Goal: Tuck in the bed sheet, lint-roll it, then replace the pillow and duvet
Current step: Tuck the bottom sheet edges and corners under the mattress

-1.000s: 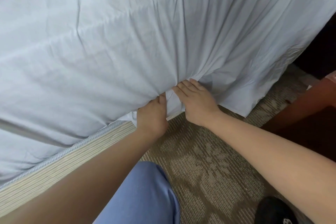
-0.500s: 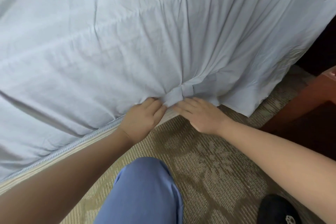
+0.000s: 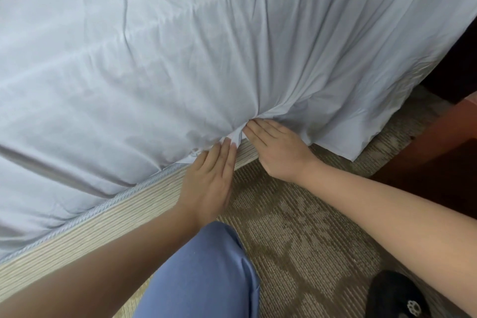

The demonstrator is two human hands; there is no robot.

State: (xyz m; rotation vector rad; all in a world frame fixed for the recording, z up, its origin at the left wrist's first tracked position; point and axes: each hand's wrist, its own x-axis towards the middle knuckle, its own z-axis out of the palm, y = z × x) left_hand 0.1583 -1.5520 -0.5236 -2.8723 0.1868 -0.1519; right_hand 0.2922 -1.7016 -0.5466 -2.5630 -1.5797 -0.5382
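Both hands' fingertips vanish under the bed sheet (image 3: 180, 59).

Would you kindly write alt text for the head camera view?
Both hands, left hand and right hand, push a white bed sheet with straight fingers under the mattress, above a striped bed base. A loose sheet corner hangs to the right over patterned carpet.

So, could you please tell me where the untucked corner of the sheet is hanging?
In the head view, the loose corner of the pale blue sheet hangs right of centre, just beyond the right hand, above the patterned beige carpet.
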